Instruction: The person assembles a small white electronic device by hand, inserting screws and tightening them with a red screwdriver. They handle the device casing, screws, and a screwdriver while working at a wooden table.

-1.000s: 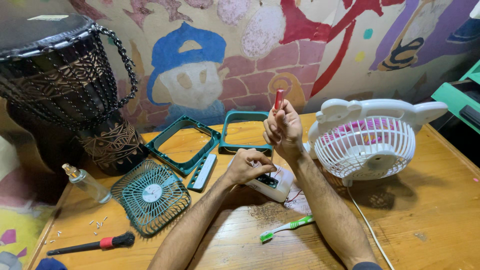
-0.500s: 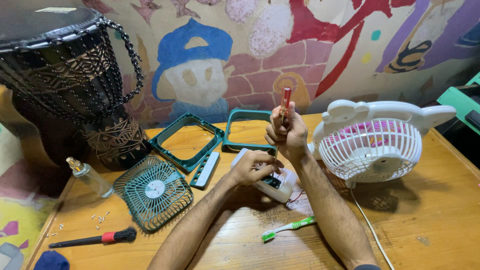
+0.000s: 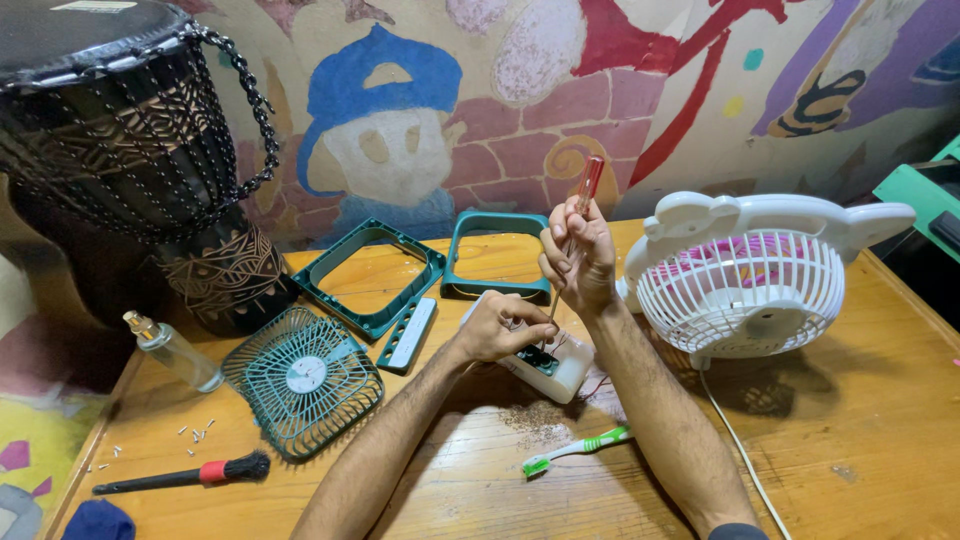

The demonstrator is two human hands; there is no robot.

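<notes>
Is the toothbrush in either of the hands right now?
No, the green and white toothbrush lies on the wooden table, apart from both hands.

Item count, wooden table (image 3: 860, 420)

One white fan (image 3: 745, 275); one white housing part (image 3: 545, 360); two teal frames (image 3: 365, 275) (image 3: 495, 255); one teal grille (image 3: 303, 377); one teal strip (image 3: 407, 336); one red-handled screwdriver (image 3: 580, 205); one green-white toothbrush (image 3: 575, 450); one black brush (image 3: 180, 475); one glass bottle (image 3: 172, 350); one drum (image 3: 130, 150); a scatter of small screws (image 3: 195, 433), too small to count exactly.
</notes>
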